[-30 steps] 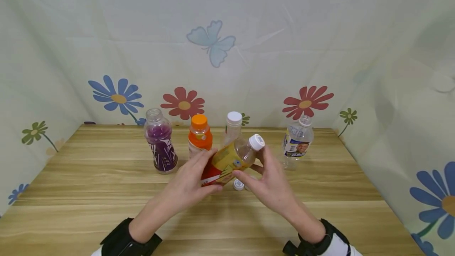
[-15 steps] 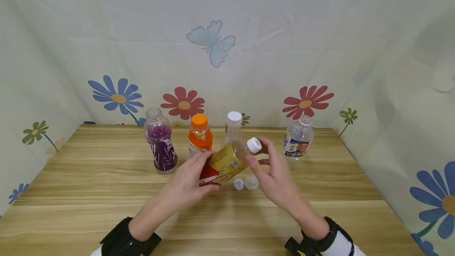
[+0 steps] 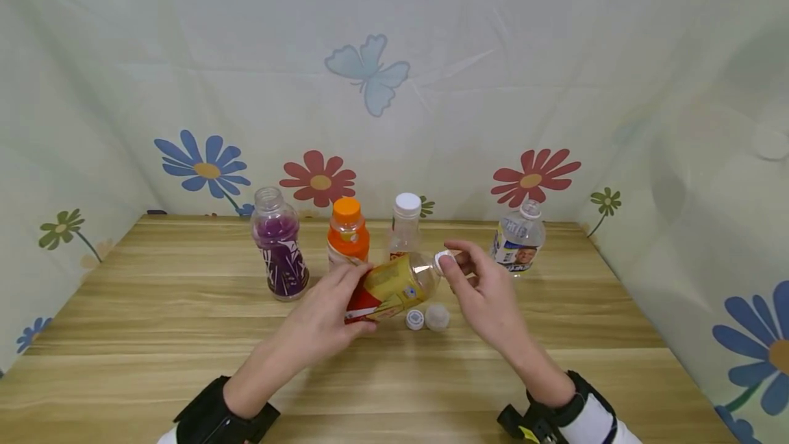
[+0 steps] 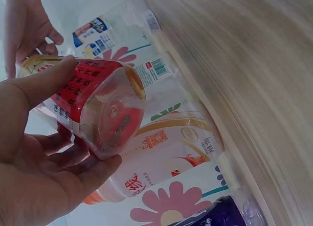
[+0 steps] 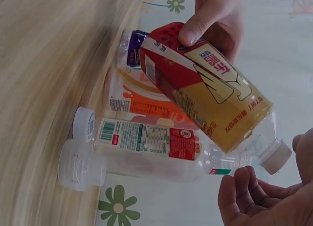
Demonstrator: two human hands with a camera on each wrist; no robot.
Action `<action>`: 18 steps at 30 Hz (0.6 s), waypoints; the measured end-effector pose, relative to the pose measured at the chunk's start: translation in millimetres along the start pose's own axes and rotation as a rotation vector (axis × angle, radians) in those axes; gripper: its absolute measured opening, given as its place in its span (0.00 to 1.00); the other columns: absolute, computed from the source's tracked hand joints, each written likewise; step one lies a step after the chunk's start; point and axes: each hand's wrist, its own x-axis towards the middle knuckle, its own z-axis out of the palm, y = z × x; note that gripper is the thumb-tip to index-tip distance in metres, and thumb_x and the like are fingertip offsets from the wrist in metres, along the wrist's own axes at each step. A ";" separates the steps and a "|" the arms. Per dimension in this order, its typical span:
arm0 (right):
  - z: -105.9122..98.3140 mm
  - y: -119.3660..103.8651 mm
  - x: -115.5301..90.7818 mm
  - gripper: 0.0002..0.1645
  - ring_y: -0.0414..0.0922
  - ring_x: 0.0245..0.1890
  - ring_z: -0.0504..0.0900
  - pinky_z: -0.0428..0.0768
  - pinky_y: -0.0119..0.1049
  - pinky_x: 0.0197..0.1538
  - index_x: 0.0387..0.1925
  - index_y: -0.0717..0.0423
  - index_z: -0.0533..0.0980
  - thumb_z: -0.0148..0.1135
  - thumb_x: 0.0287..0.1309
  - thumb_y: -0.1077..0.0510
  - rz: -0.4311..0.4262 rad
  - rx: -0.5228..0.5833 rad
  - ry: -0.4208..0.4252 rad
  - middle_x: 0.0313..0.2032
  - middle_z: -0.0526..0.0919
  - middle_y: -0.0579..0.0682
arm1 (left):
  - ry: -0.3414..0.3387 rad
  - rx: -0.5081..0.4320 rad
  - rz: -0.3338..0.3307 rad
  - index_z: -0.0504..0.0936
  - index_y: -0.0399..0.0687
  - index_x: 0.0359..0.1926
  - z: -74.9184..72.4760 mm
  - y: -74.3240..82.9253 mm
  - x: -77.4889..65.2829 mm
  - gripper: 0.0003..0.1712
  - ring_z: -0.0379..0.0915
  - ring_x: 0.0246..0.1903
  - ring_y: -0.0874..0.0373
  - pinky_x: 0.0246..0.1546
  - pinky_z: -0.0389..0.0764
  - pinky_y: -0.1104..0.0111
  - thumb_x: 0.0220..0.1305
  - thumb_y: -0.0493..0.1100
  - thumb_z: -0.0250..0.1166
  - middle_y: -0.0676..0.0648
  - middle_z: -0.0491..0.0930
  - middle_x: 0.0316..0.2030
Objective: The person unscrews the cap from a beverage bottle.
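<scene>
At the far left the purple bottle (image 3: pixel 282 266) stands upright on the table (image 3: pixel 185 334) with its mouth uncapped; just beside it comes the orange bottle (image 3: pixel 348 238), its cap on, partly hidden by the left hand (image 3: pixel 323 310); that hand grips the yellow bottle (image 3: pixel 391 290) round its red lower end, thumb on one side and fingers on the other; the yellow bottle is held aslant above the table, base to the left, cap end raised to the right; behind it stands a clear bottle (image 3: pixel 405 231) with its top on, and below lie a small cap (image 3: pixel 415 319) and a wide cap (image 3: pixel 437 317), side by side; at the neck, the right hand (image 3: pixel 490 293) has thumb and fingers bent round the white cap (image 5: pixel 276 157), though I cannot tell how firmly they pinch; farthest right stands the water bottle (image 3: pixel 519 242), uncapped; as for trouble, the smooth side could turn within the left hand if the right hand twists hard, since only the lower end is held; a weak pinch could slip off the white cap; squeezing the thin wall too tightly could dent it; and a dip of the base could knock the orange bottle or scatter the two loose caps.
</scene>
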 end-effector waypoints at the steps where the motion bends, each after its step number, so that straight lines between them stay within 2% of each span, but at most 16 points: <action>1: -0.5 0.5 0.2 0.18 0.41 0.28 0.77 0.77 0.31 0.29 0.53 0.59 0.77 0.56 0.72 0.51 0.009 -0.006 -0.003 0.32 0.79 0.44 | -0.003 0.006 0.001 0.68 0.45 0.67 0.0 0.3 -0.3 0.48 0.70 0.54 0.59 0.56 0.69 0.67 0.47 0.52 0.80 0.50 0.71 0.58; 11: -5.2 7.0 -0.4 0.16 0.42 0.21 0.68 0.66 0.31 0.23 0.34 0.50 0.72 0.51 0.73 0.44 0.067 -0.134 -0.045 0.22 0.71 0.43 | -0.013 0.043 0.008 0.68 0.46 0.67 -0.5 3.4 -1.4 0.48 0.70 0.55 0.58 0.57 0.69 0.66 0.47 0.52 0.80 0.50 0.71 0.58; 18: -2.7 13.0 0.7 0.25 0.38 0.16 0.61 0.59 0.31 0.20 0.19 0.45 0.68 0.45 0.76 0.44 0.028 -0.244 -0.061 0.15 0.63 0.39 | -0.023 0.054 0.009 0.68 0.48 0.67 -0.1 3.8 -2.0 0.48 0.69 0.56 0.59 0.58 0.68 0.66 0.48 0.52 0.80 0.51 0.70 0.58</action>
